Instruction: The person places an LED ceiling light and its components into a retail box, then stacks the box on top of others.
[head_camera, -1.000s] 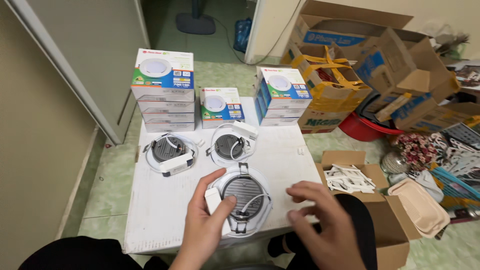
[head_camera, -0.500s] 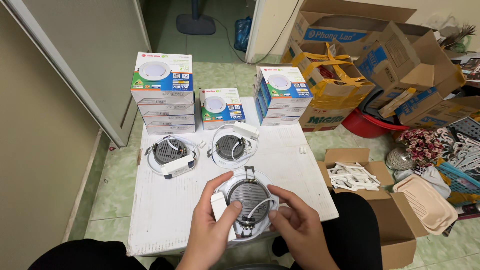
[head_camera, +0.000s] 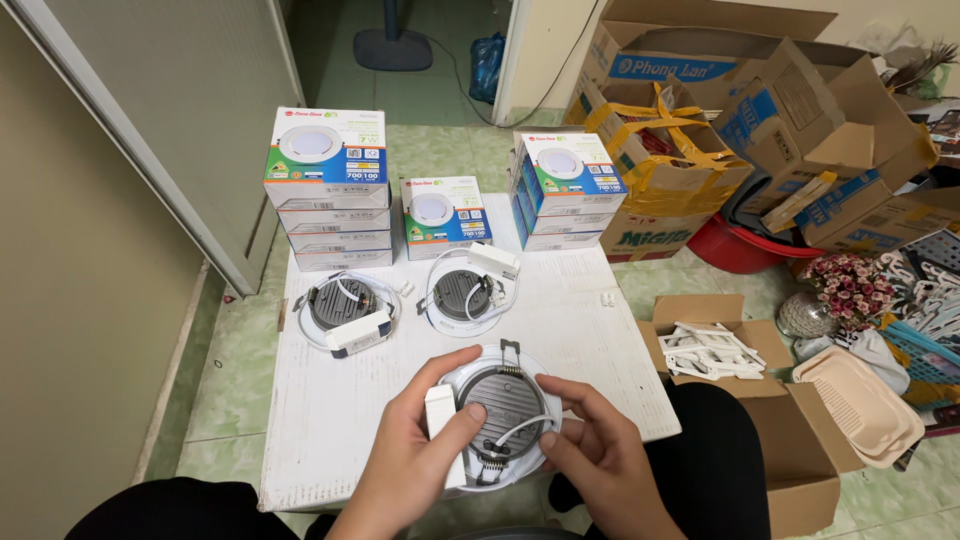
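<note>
Both hands, left hand (head_camera: 415, 455) & right hand (head_camera: 590, 455), had fingers clamped on the downlight (head_camera: 497, 412) over the bench (head_camera: 330, 410). Prob light, stiff plastic; spring clips + wire looked snaggy, so rim grip was safest.

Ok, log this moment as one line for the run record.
left hand: holds round downlight, back side up | right hand: grips its right rim | white table: two more downlights | behind: stacked boxes

Bare tabletop (head_camera: 330, 410) left of hands; two lamps (head_camera: 340, 305), box stacks (head_camera: 328, 190) behind.
</note>
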